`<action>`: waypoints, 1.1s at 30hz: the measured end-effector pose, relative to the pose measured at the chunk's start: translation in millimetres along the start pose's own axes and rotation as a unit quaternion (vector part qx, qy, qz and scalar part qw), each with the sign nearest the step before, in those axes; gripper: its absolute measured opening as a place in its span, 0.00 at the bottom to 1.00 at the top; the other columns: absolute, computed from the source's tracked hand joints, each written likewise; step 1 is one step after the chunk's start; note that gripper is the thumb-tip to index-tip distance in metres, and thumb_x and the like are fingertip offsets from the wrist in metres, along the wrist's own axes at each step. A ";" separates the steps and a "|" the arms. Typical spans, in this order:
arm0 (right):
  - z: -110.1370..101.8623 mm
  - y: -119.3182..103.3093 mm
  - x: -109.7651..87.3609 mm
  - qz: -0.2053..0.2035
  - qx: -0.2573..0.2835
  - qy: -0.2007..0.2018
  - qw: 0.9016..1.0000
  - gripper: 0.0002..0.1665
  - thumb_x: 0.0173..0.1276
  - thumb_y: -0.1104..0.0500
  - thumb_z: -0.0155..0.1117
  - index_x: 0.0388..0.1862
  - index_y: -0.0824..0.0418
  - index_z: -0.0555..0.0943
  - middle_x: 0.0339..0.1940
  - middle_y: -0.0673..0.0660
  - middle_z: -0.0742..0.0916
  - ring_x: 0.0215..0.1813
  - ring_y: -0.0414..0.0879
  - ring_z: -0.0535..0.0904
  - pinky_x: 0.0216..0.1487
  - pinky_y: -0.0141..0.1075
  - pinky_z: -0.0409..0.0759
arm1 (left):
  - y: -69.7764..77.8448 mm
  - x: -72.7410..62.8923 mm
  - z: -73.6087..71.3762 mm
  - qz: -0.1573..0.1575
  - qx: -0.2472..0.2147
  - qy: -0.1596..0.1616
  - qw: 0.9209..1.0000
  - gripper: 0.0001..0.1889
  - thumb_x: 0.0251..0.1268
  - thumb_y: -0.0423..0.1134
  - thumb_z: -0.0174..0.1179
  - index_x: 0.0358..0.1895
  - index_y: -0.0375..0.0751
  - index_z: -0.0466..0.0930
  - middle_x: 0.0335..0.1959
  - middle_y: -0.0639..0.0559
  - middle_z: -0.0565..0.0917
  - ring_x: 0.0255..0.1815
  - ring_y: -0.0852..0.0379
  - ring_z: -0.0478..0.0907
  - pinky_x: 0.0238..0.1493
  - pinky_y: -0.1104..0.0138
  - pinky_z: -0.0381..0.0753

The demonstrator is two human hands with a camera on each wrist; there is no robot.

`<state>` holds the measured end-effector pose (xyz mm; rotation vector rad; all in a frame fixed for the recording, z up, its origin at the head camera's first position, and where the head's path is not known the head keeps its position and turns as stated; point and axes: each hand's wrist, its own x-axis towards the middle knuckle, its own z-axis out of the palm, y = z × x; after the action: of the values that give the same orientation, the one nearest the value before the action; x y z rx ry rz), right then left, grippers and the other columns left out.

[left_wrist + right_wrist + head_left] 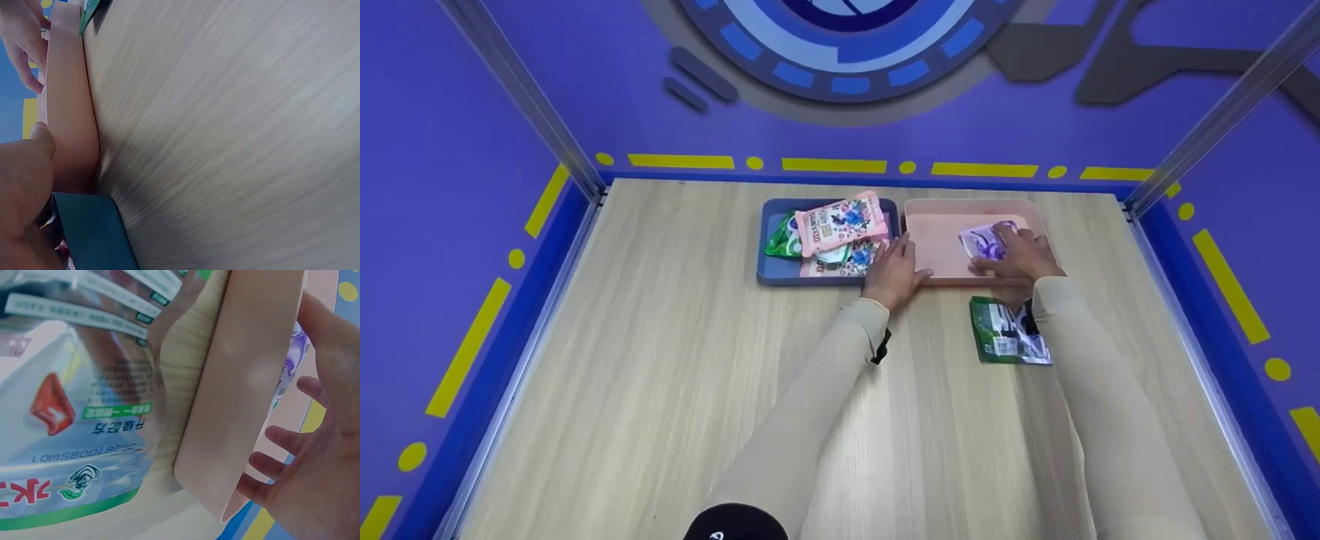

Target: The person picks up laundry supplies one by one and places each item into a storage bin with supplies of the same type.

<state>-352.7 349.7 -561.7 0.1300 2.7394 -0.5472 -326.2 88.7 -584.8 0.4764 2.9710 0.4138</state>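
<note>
My right hand reaches into the pink tray, its fingers and thumb spread around a purple-and-white packet. The right wrist view shows those fingers loosely bent and apart beside the tray wall, with part of the packet beyond them. My left hand rests where the blue tray and the pink tray meet. Its thumb lies at the pink rim, the other fingers over the blue tray's right side. A pink floral packet lies on top of other packets in the blue tray.
A green-and-silver packet lies on the wooden table in front of the pink tray, partly under my right sleeve. In the blue tray are a green packet and another floral packet. Blue-purple walls enclose the table.
</note>
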 end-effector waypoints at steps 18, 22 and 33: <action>2.3 2.9 -2.0 -0.006 -0.003 -0.002 1.000 0.65 0.61 0.27 0.70 0.86 0.45 0.47 0.82 0.73 0.53 0.74 0.75 0.51 0.68 0.78 0.54 | 0.8 -1.6 -2.7 0.000 -0.003 0.004 1.000 0.36 0.77 0.63 0.51 0.74 0.38 0.66 0.82 0.45 0.58 0.81 0.49 0.58 0.82 0.59 0.49; 2.6 5.0 -1.1 -0.019 -0.014 0.003 1.000 0.65 0.61 0.27 0.70 0.86 0.47 0.49 0.81 0.74 0.54 0.72 0.75 0.53 0.68 0.77 0.56 | 0.8 -1.8 -3.0 0.001 -0.006 0.001 1.000 0.36 0.78 0.62 0.50 0.74 0.38 0.66 0.83 0.45 0.58 0.81 0.48 0.57 0.82 0.58 0.48; 6.0 10.3 -4.2 -0.018 0.016 -0.004 1.000 0.66 0.61 0.27 0.69 0.87 0.43 0.44 0.83 0.71 0.49 0.78 0.76 0.45 0.69 0.79 0.48 | 0.8 -2.5 -1.3 0.002 -0.003 0.004 1.000 0.35 0.77 0.62 0.51 0.73 0.38 0.67 0.82 0.44 0.59 0.81 0.47 0.58 0.82 0.58 0.49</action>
<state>-345.2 356.8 -569.1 0.0873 2.7313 -0.6012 -323.8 88.3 -583.2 0.4817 2.9748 0.4270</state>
